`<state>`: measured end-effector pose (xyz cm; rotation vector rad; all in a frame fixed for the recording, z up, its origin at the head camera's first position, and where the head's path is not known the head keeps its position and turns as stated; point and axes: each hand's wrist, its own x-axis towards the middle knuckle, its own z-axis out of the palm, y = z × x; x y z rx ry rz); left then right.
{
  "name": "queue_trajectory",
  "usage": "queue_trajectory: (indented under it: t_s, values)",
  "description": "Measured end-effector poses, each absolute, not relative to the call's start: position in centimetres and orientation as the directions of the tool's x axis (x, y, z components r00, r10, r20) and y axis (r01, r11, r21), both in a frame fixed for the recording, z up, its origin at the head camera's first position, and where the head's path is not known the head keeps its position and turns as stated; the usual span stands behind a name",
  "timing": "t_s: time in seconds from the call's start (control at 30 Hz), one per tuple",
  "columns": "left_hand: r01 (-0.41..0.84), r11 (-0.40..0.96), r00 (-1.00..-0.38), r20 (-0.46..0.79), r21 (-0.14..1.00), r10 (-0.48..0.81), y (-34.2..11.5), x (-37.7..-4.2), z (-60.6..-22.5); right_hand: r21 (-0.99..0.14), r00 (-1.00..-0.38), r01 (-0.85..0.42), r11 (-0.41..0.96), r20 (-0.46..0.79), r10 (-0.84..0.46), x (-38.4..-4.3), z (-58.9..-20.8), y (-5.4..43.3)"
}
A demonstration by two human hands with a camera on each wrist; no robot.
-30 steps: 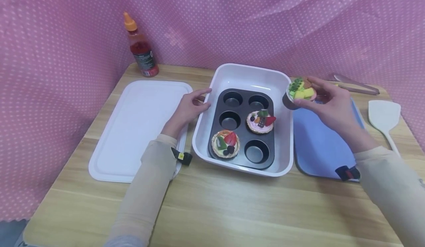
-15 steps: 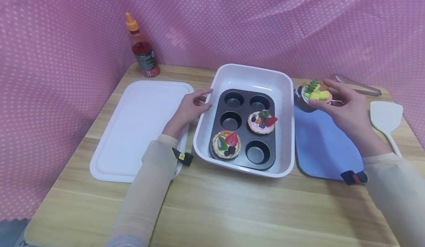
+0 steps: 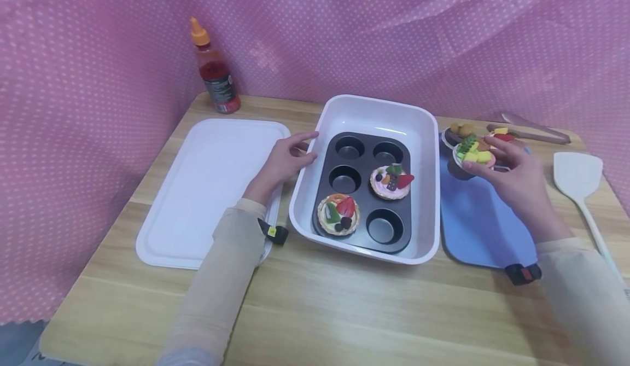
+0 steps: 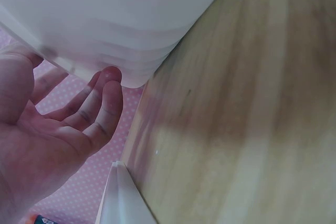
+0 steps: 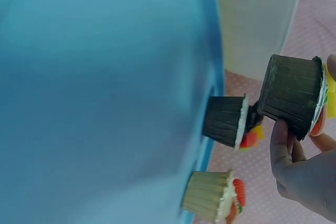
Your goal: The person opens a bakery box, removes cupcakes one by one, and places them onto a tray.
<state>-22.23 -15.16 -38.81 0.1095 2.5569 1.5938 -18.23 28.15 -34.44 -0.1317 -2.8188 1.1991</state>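
My left hand [image 3: 285, 161] pinches the left rim of a white basin [image 3: 430, 202]; in the left wrist view its curled fingers [image 4: 102, 106] are against the basin's outer wall. Inside the basin lies a black muffin tin [image 3: 322, 183] with a fruit tart [image 3: 338, 214] and a pink fruit tart [image 3: 390, 182] in two of its cups. My right hand [image 3: 517, 177] holds a cupcake [image 3: 460, 166] in a dark cup, topped with green and yellow pieces, above the blue board [image 3: 484, 224]. A dark-cup cupcake [image 5: 224, 120] and a pale-cup cupcake [image 5: 210, 196] stand on the board's far end.
On the left is a white board [image 3: 211, 191], with a sauce bottle [image 3: 216, 81] behind it. At the right are a white spatula [image 3: 578, 174] and tongs [image 3: 534, 131]. A pink dotted cloth [image 3: 344, 38] hangs behind the wooden table [image 3: 354, 311].
My right hand has carried the cupcake to the right and slightly nearer, from beside the basin's rim to over the blue board. The left hand stays at the basin's rim.
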Motion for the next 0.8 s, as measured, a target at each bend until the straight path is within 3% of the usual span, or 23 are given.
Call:
queue_trajectory:
  t_s: [0.8]
  values:
    - [-0.029,0.456,-0.989,-0.092,0.889,0.116,-15.1,-22.2,-38.7,-0.705,-0.997,-0.025,0.708,0.071,0.036,-18.3,-38.3,29.2]
